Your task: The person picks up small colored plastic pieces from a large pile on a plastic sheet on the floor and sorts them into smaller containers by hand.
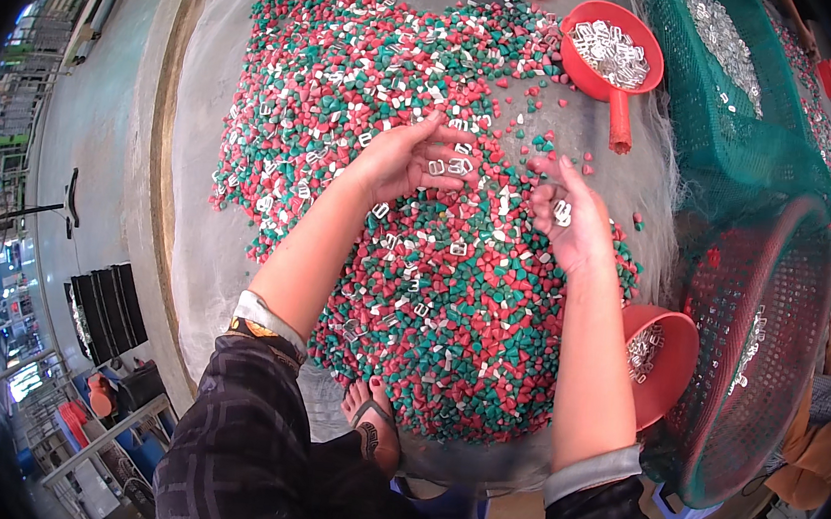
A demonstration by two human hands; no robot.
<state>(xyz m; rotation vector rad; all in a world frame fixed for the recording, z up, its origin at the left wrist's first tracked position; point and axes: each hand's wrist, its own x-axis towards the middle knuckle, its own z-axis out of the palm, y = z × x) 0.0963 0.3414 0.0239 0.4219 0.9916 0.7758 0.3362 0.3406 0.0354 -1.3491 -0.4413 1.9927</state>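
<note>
A wide heap of small red and green cone-shaped pellets [451,303] mixed with small silver metal buckles covers a grey mesh sheet [212,90]. My left hand [407,157] rests palm up on the heap with a few silver buckles [449,166] lying on its curled fingers. To its right, my right hand [567,219] pinches one silver buckle [562,213] between thumb and fingers just above the pellets. My bare foot [374,426] shows below the heap.
A red scoop [610,53] full of silver buckles lies at the heap's far edge. A second red scoop [661,358] with buckles sits at my right. A red mesh basket [758,343] and green netting [739,121] holding buckles stand on the right, beside another person [818,438].
</note>
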